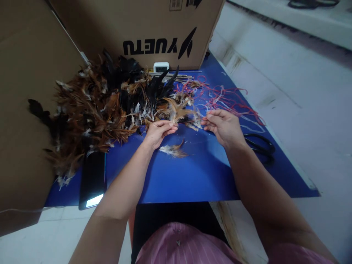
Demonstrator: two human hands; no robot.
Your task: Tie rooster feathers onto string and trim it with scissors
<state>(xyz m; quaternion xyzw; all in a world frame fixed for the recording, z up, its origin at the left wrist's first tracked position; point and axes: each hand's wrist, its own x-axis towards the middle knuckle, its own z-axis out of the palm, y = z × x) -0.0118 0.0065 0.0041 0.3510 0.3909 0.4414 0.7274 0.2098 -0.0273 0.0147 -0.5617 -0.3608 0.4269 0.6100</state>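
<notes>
My left hand [161, 132] is closed in a pinch over the blue table. Tan feathers [176, 112] rise right at its fingertips, seemingly held there by their base. From this pinch a thin reddish string [189, 121] runs taut to my right hand [224, 127], whose thumb and finger are closed on its other end. A single white and brown feather [173, 150] lies on the table just below my hands. Beyond my left hand spreads a big heap of brown feathers [99, 117], with black feathers [159, 86] among them.
Red and white strings [222, 97] lie tangled at the back right. Black-handled scissors [261, 145] rest beside my right forearm. A phone [93, 176] lies at the left front edge. Cardboard boxes [154, 22] wall the back and left, with a small white digital device [161, 67] before them.
</notes>
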